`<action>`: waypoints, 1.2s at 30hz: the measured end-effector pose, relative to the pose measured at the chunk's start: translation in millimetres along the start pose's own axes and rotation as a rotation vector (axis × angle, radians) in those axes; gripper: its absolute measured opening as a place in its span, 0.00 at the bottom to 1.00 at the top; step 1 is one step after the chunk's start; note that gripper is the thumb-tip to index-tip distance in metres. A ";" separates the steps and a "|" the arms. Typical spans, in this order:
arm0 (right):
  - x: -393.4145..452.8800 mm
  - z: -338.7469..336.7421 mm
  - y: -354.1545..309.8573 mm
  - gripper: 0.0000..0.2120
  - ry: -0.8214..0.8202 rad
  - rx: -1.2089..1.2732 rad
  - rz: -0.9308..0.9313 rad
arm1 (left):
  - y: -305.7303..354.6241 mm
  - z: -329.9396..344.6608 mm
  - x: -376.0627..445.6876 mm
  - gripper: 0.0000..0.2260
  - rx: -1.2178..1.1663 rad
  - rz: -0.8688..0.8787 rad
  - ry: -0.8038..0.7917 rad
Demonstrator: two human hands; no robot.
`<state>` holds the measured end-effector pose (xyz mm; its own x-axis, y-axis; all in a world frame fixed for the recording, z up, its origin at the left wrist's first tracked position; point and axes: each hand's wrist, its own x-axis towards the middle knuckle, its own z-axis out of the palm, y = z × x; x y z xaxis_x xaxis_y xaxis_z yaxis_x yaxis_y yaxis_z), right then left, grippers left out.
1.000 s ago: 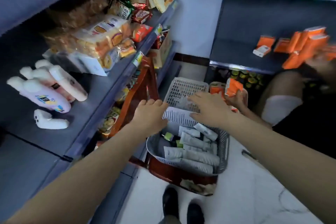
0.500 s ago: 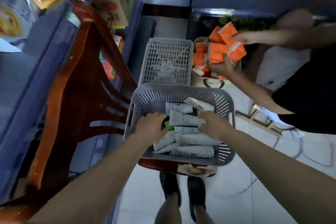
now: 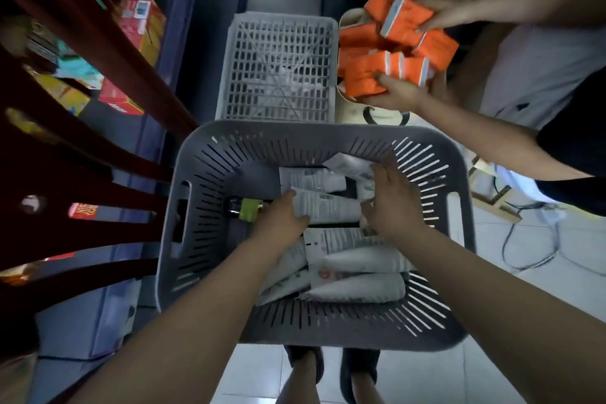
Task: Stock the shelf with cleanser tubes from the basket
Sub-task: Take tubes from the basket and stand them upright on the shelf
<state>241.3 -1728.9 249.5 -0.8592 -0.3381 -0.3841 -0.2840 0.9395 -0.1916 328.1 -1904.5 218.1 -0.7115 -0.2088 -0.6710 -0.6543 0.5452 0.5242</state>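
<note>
Grey slotted plastic basket (image 3: pixel 203 207), centre of frame, raised on a brown stool or stand whose edge barely shows beneath it. Contents: white cleanser tubes (image 3: pixel 357 266), a loose pile lying flat at mixed angles, most in the lower and right part of the floor; one green-and-black item (image 3: pixel 247 208) at centre left, kind unclear.

Left hand (image 3: pixel 282 223): down in the basket, fingers curled onto the near end of a printed tube (image 3: pixel 328 207) at mid-pile; whether the grip has closed cannot be told.

Right hand (image 3: pixel 390 203): fingers spread and flat over tubes at the right of the pile, nothing visibly held.

Handling advice, as a judgement: take tubes by the body, not the crimped tail; gather several aligned the same way so they go onto the shelf neatly; leave the green item behind unless it belongs.

Not determinable: the target shelf, only dark shelving edges at the left of frame; labels too blurred to read; tubes under both palms hidden.

Also present: pale lattice crate (image 3: pixel 278 65) above the basket; a second person's hands with orange packets (image 3: pixel 393 43), upper right
</note>
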 end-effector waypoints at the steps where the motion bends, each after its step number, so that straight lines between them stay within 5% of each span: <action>1: 3.2 3.4 1.7 0.32 0.002 -0.005 0.005 | 0.2 4.0 5.6 0.25 -0.071 -0.021 0.035; 5: 13.5 8.5 4.1 0.27 0.060 -0.056 -0.054 | 6.8 8.2 15.7 0.18 -0.364 -0.118 0.174; 10: 25.6 9.6 -0.2 0.22 -0.016 -0.209 -0.193 | 6.0 -0.8 19.1 0.15 -0.776 -0.217 0.141; 14: 28.3 7.2 2.3 0.16 -0.066 0.012 -0.101 | 11.3 -11.3 21.0 0.15 -1.013 -0.230 0.066; 17: 29.3 10.8 3.5 0.15 -0.228 0.247 0.029 | 17.0 -12.5 21.8 0.20 -0.953 -0.164 0.025; 24: 32.0 12.4 3.6 0.14 -0.171 0.591 0.149 | 35.4 0.4 32.1 0.18 -0.765 -0.008 -0.081; 27: 31.8 10.5 5.5 0.20 -0.197 0.656 0.165 | 39.5 6.4 36.6 0.14 -0.782 -0.007 -0.032; 30: 31.6 6.6 5.2 0.15 -0.202 0.701 0.164 | 38.8 7.3 30.9 0.05 -0.810 -0.019 0.039; 36: 15.8 -41.7 -18.8 0.13 -0.291 0.950 0.145 | 53.7 -38.3 -18.0 0.03 -0.815 0.025 0.264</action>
<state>215.3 -1749.6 284.7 -0.6849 -0.3439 -0.6424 0.3818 0.5815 -0.7184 295.9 -1902.6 278.4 -0.6982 -0.4423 -0.5629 -0.5456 -0.1803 0.8184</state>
